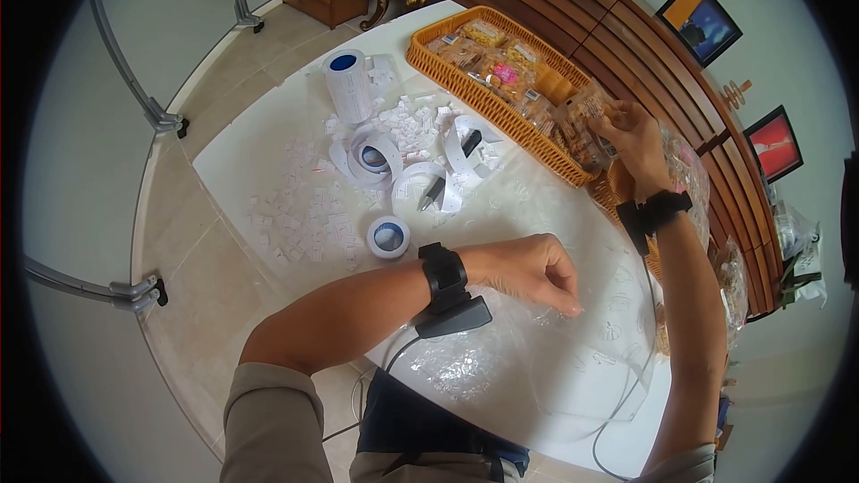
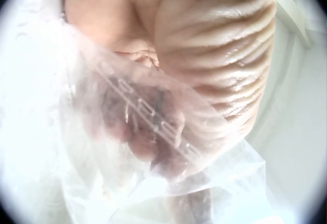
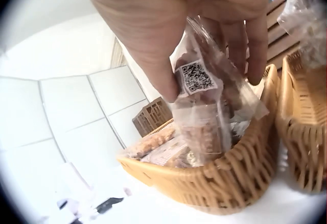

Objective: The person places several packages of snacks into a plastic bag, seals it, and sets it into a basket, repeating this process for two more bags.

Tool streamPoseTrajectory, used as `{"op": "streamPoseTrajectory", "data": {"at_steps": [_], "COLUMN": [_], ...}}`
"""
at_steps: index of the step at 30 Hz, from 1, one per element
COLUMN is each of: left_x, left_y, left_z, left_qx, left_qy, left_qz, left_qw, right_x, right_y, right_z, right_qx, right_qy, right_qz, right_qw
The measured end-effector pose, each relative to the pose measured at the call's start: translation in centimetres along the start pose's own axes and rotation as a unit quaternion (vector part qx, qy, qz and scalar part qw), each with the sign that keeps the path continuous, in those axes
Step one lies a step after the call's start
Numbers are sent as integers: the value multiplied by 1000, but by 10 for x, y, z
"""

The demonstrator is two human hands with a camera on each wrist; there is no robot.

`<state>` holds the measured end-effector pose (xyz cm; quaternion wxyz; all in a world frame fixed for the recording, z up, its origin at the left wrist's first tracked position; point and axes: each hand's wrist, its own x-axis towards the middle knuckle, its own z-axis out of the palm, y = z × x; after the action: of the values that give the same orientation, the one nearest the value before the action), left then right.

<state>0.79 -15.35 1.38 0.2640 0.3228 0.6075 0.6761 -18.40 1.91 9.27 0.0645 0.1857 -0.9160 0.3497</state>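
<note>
My right hand (image 1: 633, 139) pinches a clear snack packet (image 3: 207, 127) with a QR label, at the near end of a long wicker basket (image 1: 555, 156); the right wrist view shows this packet upright over the basket rim (image 3: 225, 178). Other packets (image 1: 506, 72) fill that basket. Over the table's near part, my left hand (image 1: 528, 275) holds a thin clear plastic bag (image 1: 582, 349) between thumb and fingers. In the left wrist view the bag's film (image 2: 138, 106) lies across the curled fingers of the left hand (image 2: 204, 65).
White label rolls (image 1: 349, 89) (image 1: 388, 237), loose label strips, a black pen (image 1: 433, 192) and many small paper pieces (image 1: 295, 215) lie on the left of the white table (image 1: 242, 152). A second wicker basket (image 3: 306, 132) and more bagged goods (image 1: 684, 161) stand on the right.
</note>
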Motion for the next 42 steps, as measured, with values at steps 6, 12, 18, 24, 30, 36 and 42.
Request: {"op": "streamPoseTrajectory", "data": {"at_steps": [6, 12, 18, 24, 30, 36, 42], "left_x": [0, -1, -1, -2, -2, -3, -7], "left_y": [-2, 1, 0, 3, 7, 8, 27], "left_z": [0, 0, 0, 0, 14, 30, 44], "left_qx": [-1, 1, -3, -3, -20, 15, 150], "left_qy": [0, 4, -1, 20, 62, 80, 105], "left_qz": [1, -2, 2, 31, 92, 123, 198], "left_qw": [1000, 1000, 1000, 999, 994, 989, 963], "right_x": [-7, -9, -5, -36, -152, -244, -282], "right_y": [-34, -49, -35, -51, -118, -106, -77], "right_z": [-8, -3, -1, -23, -67, -98, -90], "right_qx": [-143, -226, -161, 191, 477, 295, 321], "right_qy": [-30, -101, -97, -88, -170, -453, -444], "right_qz": [3, 0, -20, 49, 159, 119, 276], "right_qw": [989, 969, 982, 976, 848, 833, 790]}}
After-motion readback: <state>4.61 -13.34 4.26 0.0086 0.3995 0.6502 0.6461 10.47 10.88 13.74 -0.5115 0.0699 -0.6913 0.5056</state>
